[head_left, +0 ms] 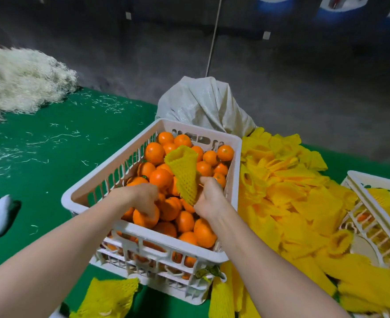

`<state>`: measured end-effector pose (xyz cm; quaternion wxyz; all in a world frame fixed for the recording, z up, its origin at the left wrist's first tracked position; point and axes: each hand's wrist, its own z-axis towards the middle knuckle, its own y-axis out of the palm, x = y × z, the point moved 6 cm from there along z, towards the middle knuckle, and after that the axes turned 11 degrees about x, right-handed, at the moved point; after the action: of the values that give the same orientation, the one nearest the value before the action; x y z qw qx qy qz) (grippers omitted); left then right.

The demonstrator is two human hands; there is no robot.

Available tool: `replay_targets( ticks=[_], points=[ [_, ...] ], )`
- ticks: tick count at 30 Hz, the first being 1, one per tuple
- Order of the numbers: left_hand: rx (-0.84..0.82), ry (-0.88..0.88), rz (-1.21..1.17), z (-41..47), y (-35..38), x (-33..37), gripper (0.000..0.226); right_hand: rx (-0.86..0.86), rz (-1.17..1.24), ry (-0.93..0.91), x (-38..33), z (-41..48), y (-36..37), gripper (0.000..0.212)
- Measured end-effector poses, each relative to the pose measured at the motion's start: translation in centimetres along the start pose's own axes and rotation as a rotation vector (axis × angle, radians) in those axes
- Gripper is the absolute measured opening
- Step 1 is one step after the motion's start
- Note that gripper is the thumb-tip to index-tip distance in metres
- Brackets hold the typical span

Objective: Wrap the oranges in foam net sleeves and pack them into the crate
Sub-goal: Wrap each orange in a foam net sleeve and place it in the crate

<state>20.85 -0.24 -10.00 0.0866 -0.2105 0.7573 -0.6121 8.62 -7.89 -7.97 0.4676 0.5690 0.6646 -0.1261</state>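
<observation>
orange oranges (161, 179), yellow mesh foam net sleeve (185, 173), white slotted crate (111, 171), green table (40, 157)

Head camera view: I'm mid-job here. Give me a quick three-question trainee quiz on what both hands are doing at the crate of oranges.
1. True or false: the right hand holds a yellow foam net sleeve above the white slatted plastic crate.
2. What does the left hand grip? A) a bare orange inside the crate; B) the crate's rim; C) nothing.
3. Fill in: the loose pile of yellow foam net sleeves lies on the crate's ____ side, as the person sees it.

Key: 1 true; 2 A; 3 right.
</observation>
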Motion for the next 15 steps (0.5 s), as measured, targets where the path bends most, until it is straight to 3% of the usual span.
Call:
replay_targets(
  ticks=[2, 5, 9, 12, 15],
  points=[
    [-0.096, 0.041, 0.258, -0.5, 1.2, 0.8, 0.023, -0.025, 0.068, 0.04, -0.1, 0.0, 0.0, 0.035],
    [-0.036, 0.06, 0.467, -0.4, 1.2, 1.5, 0.038, -0.115, 0.117, 0.046, -0.4, -0.3, 0.4, 0.031],
    [0.058, 0.071, 0.38, -0.6, 0.2, 2.1, 0.027, -0.306, 0.194, 0.055, -1.2, -2.1, 0.2, 0.032],
    [0.259, -0.014, -0.013, -1.2, -2.0, 2.5, 0.047, -0.32, 0.225, 0.025, -3.1, -2.9, -1.4, 0.03],
    [0.399, -0.049, -0.889, -2.6, -4.1, 4.3, 0.047, -0.301, 0.231, -0.105, -5.7, -3.9, -3.3, 0.016]
  ],
)
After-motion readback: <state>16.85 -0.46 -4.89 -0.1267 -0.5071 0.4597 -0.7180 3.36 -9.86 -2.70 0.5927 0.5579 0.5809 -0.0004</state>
